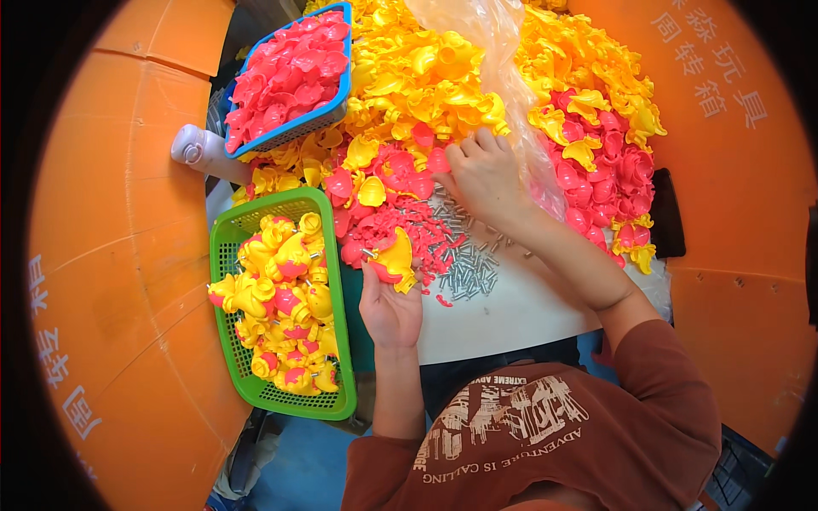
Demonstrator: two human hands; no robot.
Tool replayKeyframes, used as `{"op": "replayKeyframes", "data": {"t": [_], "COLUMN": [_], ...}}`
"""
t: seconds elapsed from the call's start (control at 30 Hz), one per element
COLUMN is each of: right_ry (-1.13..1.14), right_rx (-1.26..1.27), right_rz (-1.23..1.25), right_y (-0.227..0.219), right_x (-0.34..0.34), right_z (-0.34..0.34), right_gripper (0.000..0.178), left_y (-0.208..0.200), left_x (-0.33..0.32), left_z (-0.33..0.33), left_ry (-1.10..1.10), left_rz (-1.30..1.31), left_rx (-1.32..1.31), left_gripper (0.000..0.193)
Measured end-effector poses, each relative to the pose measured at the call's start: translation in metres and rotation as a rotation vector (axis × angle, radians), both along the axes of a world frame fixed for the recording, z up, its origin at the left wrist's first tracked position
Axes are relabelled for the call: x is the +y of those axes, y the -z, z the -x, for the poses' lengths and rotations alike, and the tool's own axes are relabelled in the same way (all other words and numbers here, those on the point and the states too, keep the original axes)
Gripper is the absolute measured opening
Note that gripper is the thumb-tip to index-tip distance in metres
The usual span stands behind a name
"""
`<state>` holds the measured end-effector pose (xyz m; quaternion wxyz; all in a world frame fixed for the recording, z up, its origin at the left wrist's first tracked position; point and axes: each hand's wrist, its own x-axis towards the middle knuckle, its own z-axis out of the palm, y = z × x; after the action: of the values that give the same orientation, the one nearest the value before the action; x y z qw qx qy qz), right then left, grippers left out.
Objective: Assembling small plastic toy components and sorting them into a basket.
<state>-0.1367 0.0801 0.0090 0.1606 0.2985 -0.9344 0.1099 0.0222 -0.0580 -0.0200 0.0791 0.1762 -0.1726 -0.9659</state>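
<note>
My left hand grips a yellow and pink plastic toy part between thumb and fingers, and a short metal pin sticks out of its left side. My right hand is at the edge of the yellow shell pile, its fingers curled down. A pink shell piece lies against its thumb side; what the fingertips hold, if anything, is hidden. Below this hand, loose metal pins are heaped on the white tabletop, beside small pink pieces.
A green basket of joined yellow and pink parts stands at left. Behind it are a blue basket of pink shells and a pale bottle. Clear plastic film divides the piles. Orange panels flank both sides; a black object sits right.
</note>
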Motion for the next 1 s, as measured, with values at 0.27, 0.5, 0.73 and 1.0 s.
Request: {"op": "replayKeyframes", "data": {"t": [0.27, 0.5, 0.73, 1.0], "right_ry": [-0.047, -0.491, -0.360, -0.291], "right_rx": [-0.234, -1.353, -1.145, -0.206], "right_rz": [0.370, 0.883, 0.629, 0.487], "right_y": [0.000, -0.051, -0.046, -0.011], "right_x": [0.025, 0.077, 0.082, 0.064], "right_z": [-0.003, -0.015, -0.012, -0.041], "right_gripper": [0.022, 0.038, 0.025, 0.040], "left_y": [0.000, -0.019, -0.027, -0.023], "left_x": [0.015, 0.034, 0.062, 0.068], "left_z": [0.013, 0.030, 0.037, 0.039], "left_ry": [0.062, 0.217, 0.278, 0.089], "left_rz": [0.035, 0.018, -0.023, -0.073], "left_rx": [-0.004, 0.007, 0.076, 0.061], "left_gripper": [0.042, 0.047, 0.051, 0.050]}}
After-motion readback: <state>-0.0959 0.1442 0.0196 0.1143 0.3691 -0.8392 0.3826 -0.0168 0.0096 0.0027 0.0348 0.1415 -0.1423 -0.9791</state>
